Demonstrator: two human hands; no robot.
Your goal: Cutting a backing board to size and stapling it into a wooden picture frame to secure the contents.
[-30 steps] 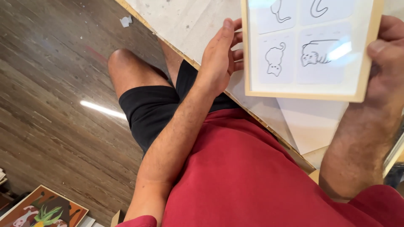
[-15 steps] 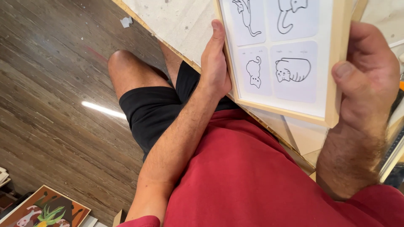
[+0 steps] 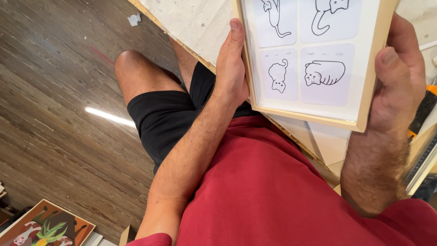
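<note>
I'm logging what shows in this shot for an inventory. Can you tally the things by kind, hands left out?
Framed pictures: 2, the light wooden frame of cat drawings held by the left hand and right hand, and the colourful painting on the floor
Worktables: 1, the pale table
Paper scraps: 1, the white scrap on the floor
Total: 4

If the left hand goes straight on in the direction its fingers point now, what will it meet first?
The left hand lies along the edge of the wooden picture frame, fingers pointing to the picture's top. Straight on, it would likely slide along that edge over the pale work surface; nothing else shows before the image ends.
</note>
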